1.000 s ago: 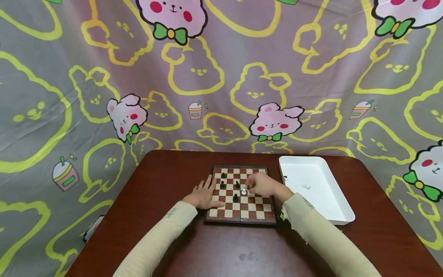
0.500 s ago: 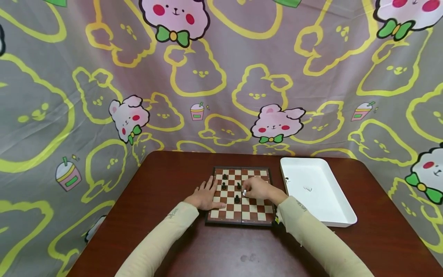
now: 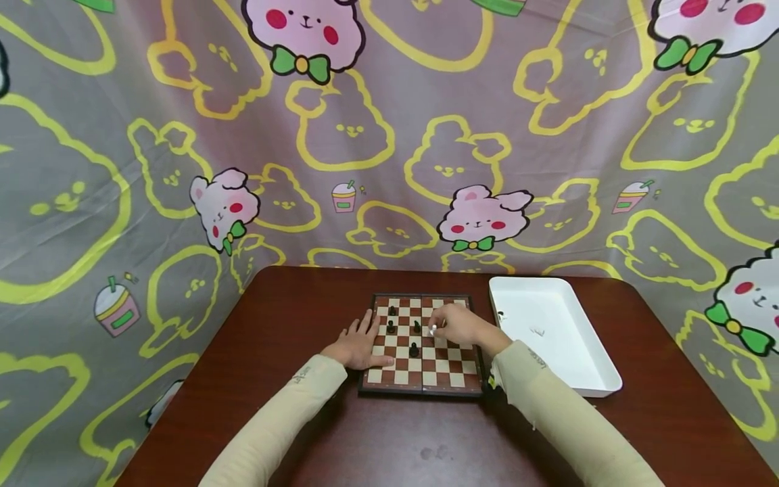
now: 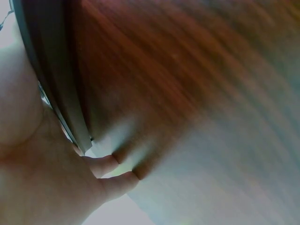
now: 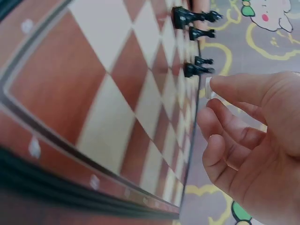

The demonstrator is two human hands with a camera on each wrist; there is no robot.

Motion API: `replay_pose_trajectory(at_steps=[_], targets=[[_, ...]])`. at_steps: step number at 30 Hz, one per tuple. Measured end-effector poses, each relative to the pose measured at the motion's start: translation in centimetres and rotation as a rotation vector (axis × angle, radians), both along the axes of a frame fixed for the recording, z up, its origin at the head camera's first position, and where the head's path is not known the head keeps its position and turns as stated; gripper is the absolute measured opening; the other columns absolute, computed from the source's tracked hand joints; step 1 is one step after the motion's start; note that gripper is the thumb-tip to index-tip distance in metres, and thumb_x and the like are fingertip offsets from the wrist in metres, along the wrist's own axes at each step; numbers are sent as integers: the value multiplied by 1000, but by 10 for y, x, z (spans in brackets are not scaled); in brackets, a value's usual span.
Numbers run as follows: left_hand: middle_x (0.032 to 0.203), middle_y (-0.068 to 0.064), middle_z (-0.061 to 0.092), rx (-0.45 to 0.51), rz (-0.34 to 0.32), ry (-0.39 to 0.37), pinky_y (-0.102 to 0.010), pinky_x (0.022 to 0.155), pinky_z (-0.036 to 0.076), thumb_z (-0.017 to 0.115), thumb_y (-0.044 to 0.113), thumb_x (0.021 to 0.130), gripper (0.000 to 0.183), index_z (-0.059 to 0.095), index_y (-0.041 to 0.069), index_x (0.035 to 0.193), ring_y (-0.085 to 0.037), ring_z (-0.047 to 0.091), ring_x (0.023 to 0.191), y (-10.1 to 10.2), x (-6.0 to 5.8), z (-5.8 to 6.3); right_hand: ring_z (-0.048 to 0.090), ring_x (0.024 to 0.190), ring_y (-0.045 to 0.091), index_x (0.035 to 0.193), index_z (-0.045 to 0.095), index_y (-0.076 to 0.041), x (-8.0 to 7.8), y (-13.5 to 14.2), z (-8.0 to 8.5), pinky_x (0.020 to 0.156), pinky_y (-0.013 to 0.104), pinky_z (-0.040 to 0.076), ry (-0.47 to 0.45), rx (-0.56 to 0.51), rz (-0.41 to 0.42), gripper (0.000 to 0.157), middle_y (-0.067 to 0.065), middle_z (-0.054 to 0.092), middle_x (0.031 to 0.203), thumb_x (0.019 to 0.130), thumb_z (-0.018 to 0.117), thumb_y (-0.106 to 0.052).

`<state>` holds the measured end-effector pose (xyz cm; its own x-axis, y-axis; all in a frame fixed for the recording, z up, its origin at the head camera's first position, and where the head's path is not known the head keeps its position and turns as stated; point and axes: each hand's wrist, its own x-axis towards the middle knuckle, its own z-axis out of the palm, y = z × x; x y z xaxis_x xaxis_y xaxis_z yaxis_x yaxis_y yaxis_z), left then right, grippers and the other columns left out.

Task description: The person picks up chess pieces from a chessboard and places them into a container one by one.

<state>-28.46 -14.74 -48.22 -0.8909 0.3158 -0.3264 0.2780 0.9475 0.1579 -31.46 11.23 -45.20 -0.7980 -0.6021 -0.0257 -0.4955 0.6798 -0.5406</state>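
Observation:
A folding chessboard [image 3: 404,377] with brown and cream squares lies on the table, several black chess pieces standing on it, among them a black knight [image 3: 416,326] and a black pawn [image 3: 414,350]. My left hand [image 3: 356,348] rests on the board's left edge with fingers spread; in the left wrist view, two of its fingers extend past the dark board rim [image 4: 61,84]. Over the right half, my right hand [image 3: 459,325] pinches a small white chess piece [image 3: 433,331] between thumb and forefinger. The right wrist view shows only part of this white piece [image 5: 208,87]; its kind is hidden.
A shallow white tray [image 3: 599,365] stands right of the board, with a few small pieces inside, one dark [image 3: 501,315] and some whitish [image 3: 537,331]. Behind the wooden table [image 3: 292,297] hangs a cartoon-printed cloth [image 3: 389,182].
My right hand has shifted slightly with the white chess piece, which now sits a little farther back and right, more covered by the fingers. The left hand stays on the board's edge.

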Motion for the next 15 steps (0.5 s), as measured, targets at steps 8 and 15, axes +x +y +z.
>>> replay_pose_trajectory(at_steps=[8,15], targets=[[157,-12,-8,3,-4,-5,-55,107,22,46,74,82,105,1,13,154,-40,13,140,-1,0,0,54,71,10,91,70,-9,-2,19,13,61,30,45,73,2,-14,6,-7,62,83,89,65,-9],[157,-13,-9,-5,-12,2,-55,107,22,46,74,82,105,1,12,154,-40,13,140,-1,0,-1,56,68,11,92,71,-6,-2,40,22,60,31,47,88,-23,-59,6,-3,63,81,88,66,-7]])
